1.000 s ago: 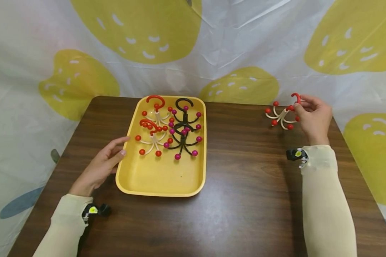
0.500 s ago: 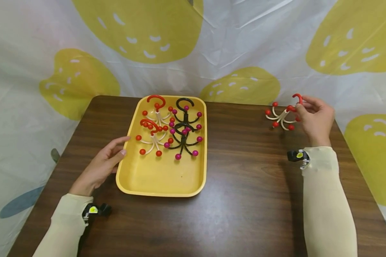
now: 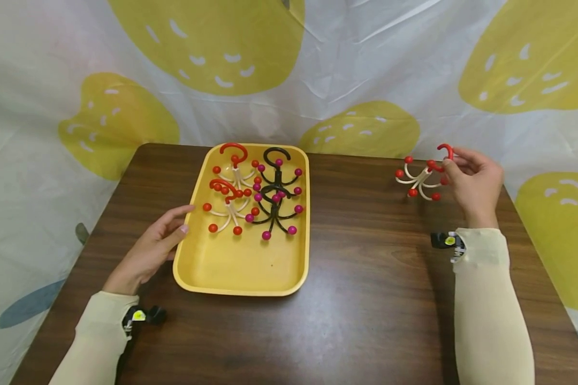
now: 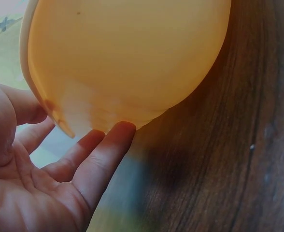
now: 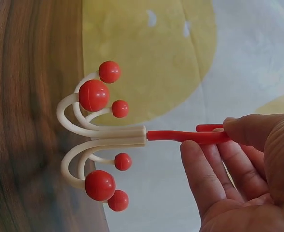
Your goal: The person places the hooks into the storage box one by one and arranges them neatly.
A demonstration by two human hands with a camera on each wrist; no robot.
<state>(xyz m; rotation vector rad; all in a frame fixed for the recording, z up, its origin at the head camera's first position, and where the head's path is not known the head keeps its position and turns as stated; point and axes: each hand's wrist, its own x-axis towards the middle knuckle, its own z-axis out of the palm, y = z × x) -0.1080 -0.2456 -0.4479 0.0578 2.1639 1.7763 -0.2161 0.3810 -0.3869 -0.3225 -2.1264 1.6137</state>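
On the right of the head view, my right hand (image 3: 477, 184) pinches the red hook of a cream octopus hanger (image 3: 420, 179) with red ball tips. In the right wrist view, thumb and fingertips hold the red hook (image 5: 212, 135), and the curved arms hang by the table; whether the balls touch it I cannot tell. My left hand (image 3: 151, 248) touches the left side of a yellow tray (image 3: 245, 267), fingers fairly straight along its outer wall. Two red-and-cream hangers (image 3: 230, 211) lie in the tray's far half, beside two black hangers (image 3: 274, 213) with magenta balls.
The brown wooden table (image 3: 366, 299) carries the tray left of centre. A lemon-print cloth (image 3: 366, 64) hangs along the table's back edge and sides. The wrist cameras (image 3: 142, 314) stick out from both sleeves.
My right hand has shifted slightly right and toward me with the hanger, whose arms sit slightly lower and turned a little. The left hand and tray stay put.
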